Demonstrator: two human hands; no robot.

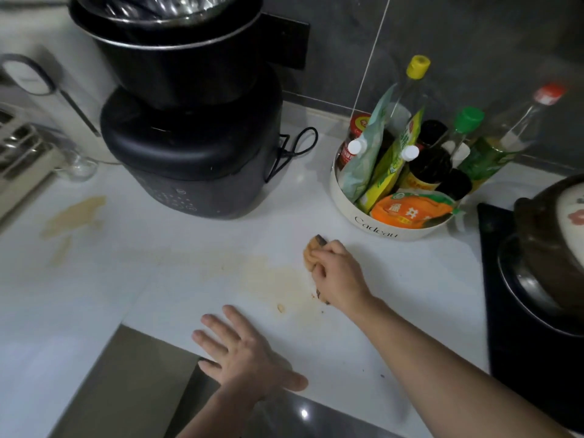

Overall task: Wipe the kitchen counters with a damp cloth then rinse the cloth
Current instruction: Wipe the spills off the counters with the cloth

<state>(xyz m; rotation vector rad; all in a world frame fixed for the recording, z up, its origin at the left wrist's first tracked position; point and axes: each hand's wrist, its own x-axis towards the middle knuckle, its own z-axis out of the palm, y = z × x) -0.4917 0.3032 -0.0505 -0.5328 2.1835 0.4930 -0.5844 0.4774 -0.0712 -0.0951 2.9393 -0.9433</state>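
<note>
In the head view, the right hand (338, 273) has its grip curled round a bunched tan cloth (311, 252). The cloth is pressed on the white table (395, 295), near a round cream tub (379, 227) lettered "Cadeau" that stands toward the back edge. The tub holds bottles and pouches with labels too blurred to read. The left hand (243, 352) lies flat, grip wide, at the table's front edge. A tan smear (284, 279) lies between the hands.

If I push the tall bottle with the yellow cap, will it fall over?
Probably tips easily: the yellow-capped bottle is tall, thin and already leaning. The white tub and packets around it would likely catch it. Looks glassy, maybe fragile.
</note>
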